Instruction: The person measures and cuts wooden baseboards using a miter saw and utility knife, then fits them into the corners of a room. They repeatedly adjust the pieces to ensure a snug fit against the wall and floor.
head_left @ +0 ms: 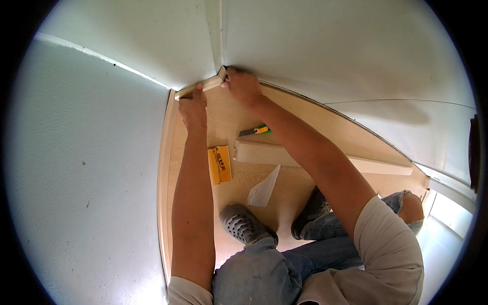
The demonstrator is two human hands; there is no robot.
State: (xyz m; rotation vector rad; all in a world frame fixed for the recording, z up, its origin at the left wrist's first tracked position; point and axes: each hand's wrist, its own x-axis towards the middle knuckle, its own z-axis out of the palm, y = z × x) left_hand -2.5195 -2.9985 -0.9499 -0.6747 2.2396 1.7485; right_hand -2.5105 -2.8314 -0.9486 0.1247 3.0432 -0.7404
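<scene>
A short, pale wood-coloured skirting strip (210, 83) lies along the foot of the far wall, where the wall meets the wood-look floor. My left hand (193, 110) is closed on the strip's left part, with the thumb and fingers pinching its edge. At the strip's right end, by the wall corner, my right hand (243, 87) is also closed on it; some of those fingers are hidden against the wall. A utility knife (254, 130) with a dark, yellow and green body lies on the floor below my right hand, partly covered by my forearm.
A yellow box (219, 165) lies on the floor (219, 119) between my forearms. Beside it rests a longer pale strip (267, 153), passing under my right arm. A white paper scrap (263, 189) is near my grey clog (244, 223). Pale walls (86, 152) close in on the left and right.
</scene>
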